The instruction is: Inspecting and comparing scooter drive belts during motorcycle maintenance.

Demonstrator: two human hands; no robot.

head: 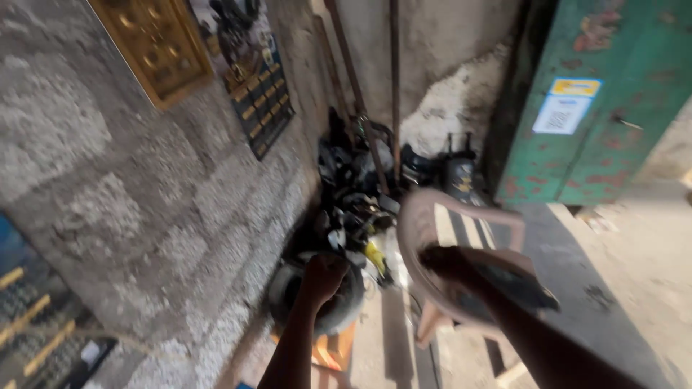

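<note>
Chair: a pale pink plastic chair [461, 238] is standing on the concrete floor [620, 288] right of centre, its curved backrest tilting toward the wall; the picture is blurring with motion.
Right hand: the right hand [450, 263] is lying over the chair's seat edge and seems to be gripping it, fingers curling down; how tightly they are closing is too blurred to tell.
Left hand: the left hand [324, 277] is balling into a loose fist in front of the tyre [317, 295]; whether it is holding or touching anything cannot be told.
Tyre: it is resting on an orange stand [335, 349], just left of the chair.
Pile: a heap of dark machine parts [360, 194] is sitting behind the tyre against the wall, with a yellow piece showing among them.
Rods: two long rusty rods [393, 86] are leaning upright in the corner above the pile.
Wall: a rough grey wall [144, 202] is running along the left, carrying a gold framed picture [155, 43] and a dark poster [256, 86].
Cabinet: a worn green metal cabinet [613, 122] with a pale sticker is standing at the right, well apart from the chair.
</note>
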